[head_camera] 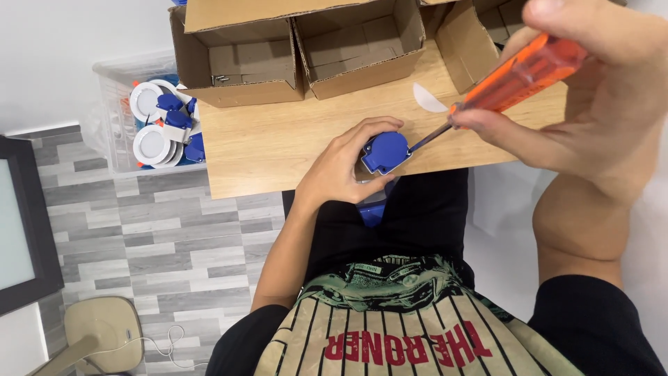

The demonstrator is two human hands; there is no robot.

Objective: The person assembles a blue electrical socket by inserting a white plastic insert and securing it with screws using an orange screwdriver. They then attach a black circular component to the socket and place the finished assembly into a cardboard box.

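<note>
- Left hand (pixel 341 170) clasps a blue fitting (pixel 385 152) at the wooden counter's (pixel 278 150) near edge
- Right hand (pixel 591 104) grips an orange screwdriver (pixel 518 73), shaft slanting toward eight o'clock, tip meeting the fitting's two o'clock side

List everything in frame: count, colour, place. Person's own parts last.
blue part: 1, blue, at the table's near edge, in the left hand
screwdriver: 1, orange handle, metal shaft, tip at the blue part
table: 1, light wood, centre
cardboard boxes: at least 3, brown, open, on the table's far side
white piece: 1, white, on the table by the boxes
plastic bin: 1, clear, on the floor left of the table, holds white and blue parts
chair: 1, beige, bottom left
left hand: grips the blue part
right hand: holds the screwdriver
</note>
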